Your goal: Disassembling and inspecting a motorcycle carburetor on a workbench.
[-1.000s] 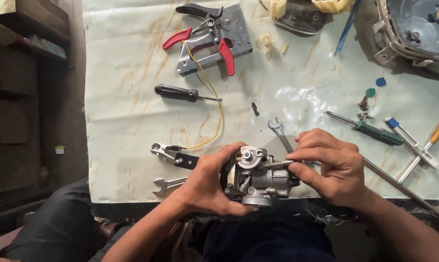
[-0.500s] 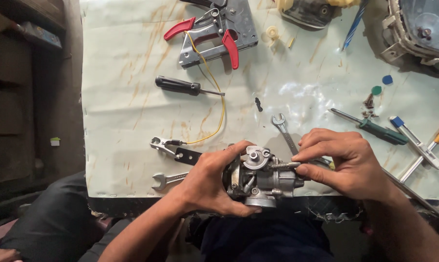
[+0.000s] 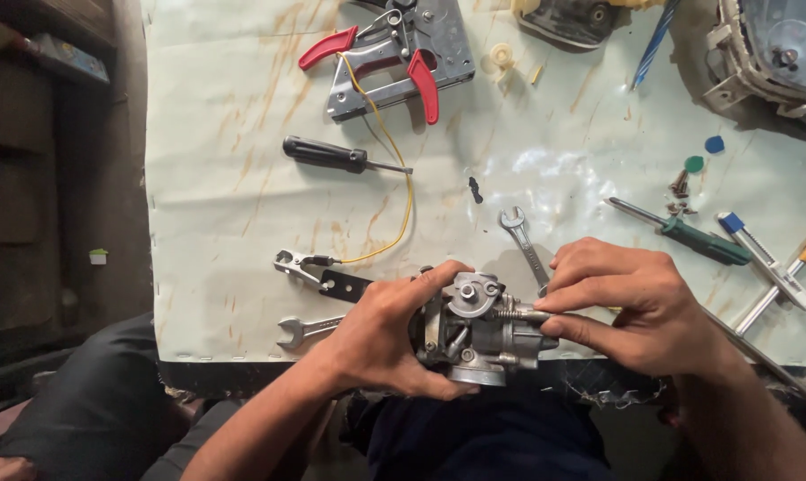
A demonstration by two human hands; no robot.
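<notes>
A pale, rust-stained plastic sheet [image 3: 242,178] covers the workbench, strewn with a black screwdriver [image 3: 340,158], small spanners and a red-handled metal bracket [image 3: 394,53]. At its near edge the left hand [image 3: 380,343] grips a grey metal carburettor [image 3: 478,330], while the right hand [image 3: 630,312] pinches a spring-loaded screw on its side. The body looks largely assembled; the screw seems partly seated, adjustment apparently unfinished.

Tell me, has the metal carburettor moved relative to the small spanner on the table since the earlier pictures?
No. The carburettor keeps its place just below and left of the small spanner, gripped by the left hand, the right hand at its spring.
</notes>
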